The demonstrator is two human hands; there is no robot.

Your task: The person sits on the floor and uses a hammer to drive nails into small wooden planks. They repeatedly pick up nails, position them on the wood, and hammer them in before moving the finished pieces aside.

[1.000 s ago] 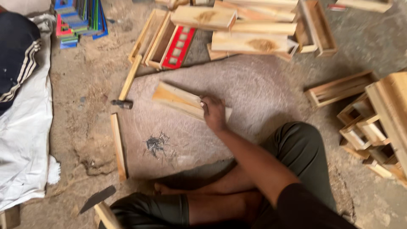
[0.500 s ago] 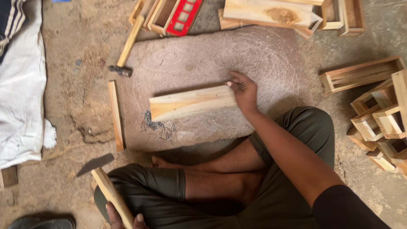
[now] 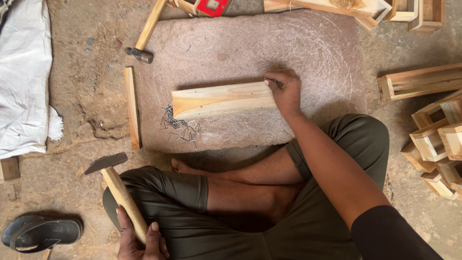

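Pale wooden board (image 3: 224,99) lying flat at centre frame on a large flat stone slab (image 3: 308,53), long side running left to right, slightly tilted up toward the right. Right hand (image 3: 285,90) resting on the board's right end, fingers curled over its upper right corner and pressed onto the wood; something small and dark pinched at the fingertips, too small to tell what. Loose pile of small dark nails (image 3: 179,126) scattered on the slab just below the board's left end, touching or nearly touching its lower edge.

Left hand (image 3: 139,240) at bottom frame, left of centre, closed in a full grip round the lower end of a wooden hammer handle; hammer (image 3: 113,180) angled up and to the left, its dark metal head hanging over the dirt floor beside the left knee, well apart from the board.

Narrow wooden strip (image 3: 132,107) lying upright in the frame along the slab's left edge. Second hammer (image 3: 144,36) at upper left, head resting at the slab's corner. Stacked small wooden frames (image 3: 435,139) at right edge. Red square panel (image 3: 209,6) inside a wooden frame at top centre, markings unreadable. White woven sack (image 3: 21,82) at left edge; dark sandal (image 3: 41,232) at lower left.
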